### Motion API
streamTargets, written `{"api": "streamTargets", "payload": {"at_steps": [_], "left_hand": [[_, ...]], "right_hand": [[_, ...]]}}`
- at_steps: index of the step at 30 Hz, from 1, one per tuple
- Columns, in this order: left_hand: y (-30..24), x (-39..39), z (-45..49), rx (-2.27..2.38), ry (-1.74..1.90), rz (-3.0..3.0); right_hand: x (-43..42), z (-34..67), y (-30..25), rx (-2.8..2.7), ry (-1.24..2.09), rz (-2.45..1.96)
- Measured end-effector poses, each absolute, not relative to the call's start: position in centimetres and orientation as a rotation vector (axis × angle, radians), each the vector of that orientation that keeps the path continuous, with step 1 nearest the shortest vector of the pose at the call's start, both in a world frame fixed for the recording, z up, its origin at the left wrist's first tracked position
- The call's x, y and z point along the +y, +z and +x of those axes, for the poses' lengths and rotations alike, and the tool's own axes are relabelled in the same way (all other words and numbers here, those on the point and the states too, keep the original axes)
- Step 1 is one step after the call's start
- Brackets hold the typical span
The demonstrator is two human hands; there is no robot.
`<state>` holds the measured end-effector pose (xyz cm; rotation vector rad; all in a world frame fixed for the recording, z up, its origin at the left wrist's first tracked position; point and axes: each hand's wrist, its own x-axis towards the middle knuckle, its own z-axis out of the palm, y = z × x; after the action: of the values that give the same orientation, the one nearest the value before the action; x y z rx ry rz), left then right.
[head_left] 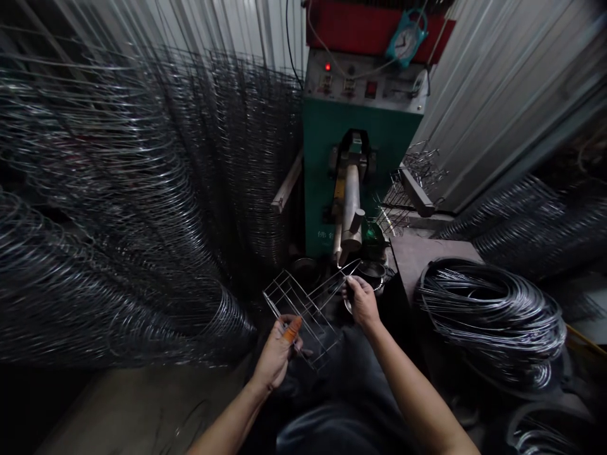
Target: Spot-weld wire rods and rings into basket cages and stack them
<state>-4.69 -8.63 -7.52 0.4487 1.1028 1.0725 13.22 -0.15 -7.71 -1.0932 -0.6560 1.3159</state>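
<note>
My left hand (pixel 275 355), with orange tape or a cover on its thumb, is closed on the near left edge of a thin metal wire frame (pixel 272 304). The frame has a grid of crossing bars and is held tilted over my lap. My right hand (pixel 364 304) pinches a thin bent wire (pixel 327 288) at the frame's far right side; whether this wire is joined to the frame I cannot tell. Just above that wire are the pointed electrode tips (pixel 338 258) of a green spot welding machine (pixel 322 158). Contact between tip and wire is unclear.
Tall stacks of wire rings (pixel 156 189) fill the left side. On the right, a coil of wire hoops (pixel 493 316) lies on a board (pixel 427 249). Wire pieces (pixel 422 167) hang beside the machine. A blue clock (pixel 406 39) hangs above its control panel (pixel 365 79).
</note>
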Motion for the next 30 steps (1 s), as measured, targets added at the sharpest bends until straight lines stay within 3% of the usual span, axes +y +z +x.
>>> {"api": "streamTargets", "payload": {"at_steps": [12,21,30], "left_hand": [[-5.9,-7.8,-4.3,1.121,1.104,0.366],[-6.1,-8.2,-3.6,1.094,1.16,0.32],[-6.2,-8.0,-3.5,1.073,1.208,0.319]], "right_hand": [[1.2,13.8,-7.6,-0.681,1.352,-1.111],[-9.1,15.2,-8.9,-1.482,1.459,-1.231],[-8.1,14.6,-9.8,-1.474,1.476,-1.162]]}}
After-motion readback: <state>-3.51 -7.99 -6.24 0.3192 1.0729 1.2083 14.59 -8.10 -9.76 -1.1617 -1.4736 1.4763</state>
